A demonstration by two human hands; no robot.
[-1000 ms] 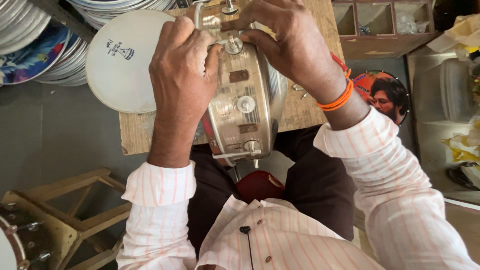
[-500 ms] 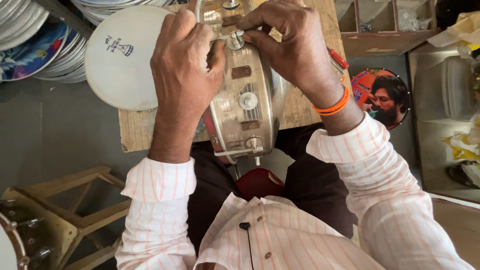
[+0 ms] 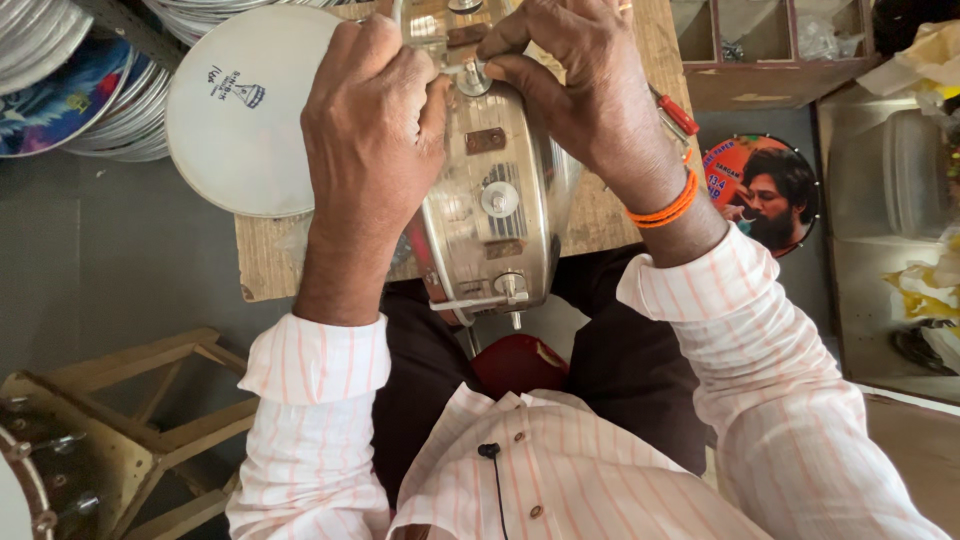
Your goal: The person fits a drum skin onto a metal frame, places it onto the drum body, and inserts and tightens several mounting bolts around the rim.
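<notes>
My left hand (image 3: 372, 130) lay curled over the left flank of the metal drum shell (image 3: 495, 190), fingers closed against its curved wall. My right hand (image 3: 590, 90) gripped the shell's right side, thumb and forefinger pinching a small round tension screw (image 3: 472, 77) at the shell's upper end; what lay under my palm was hidden. The shell stood on edge over the wooden board (image 3: 262, 262), its top rim cut off by the frame edge, its lower lug (image 3: 508, 287) overhanging the board toward my lap. A white drumhead (image 3: 235, 110) lay left of the shell, partly covered by my left hand. A red-handled tool (image 3: 678, 116) showed right of the shell, mostly concealed behind my right wrist with its orange wristband (image 3: 665, 208). Farther right, a printed round drumhead (image 3: 765, 190) was partly blocked by my sleeve. A wooden stool (image 3: 120, 420) stood below left of the shell, cropped.
</notes>
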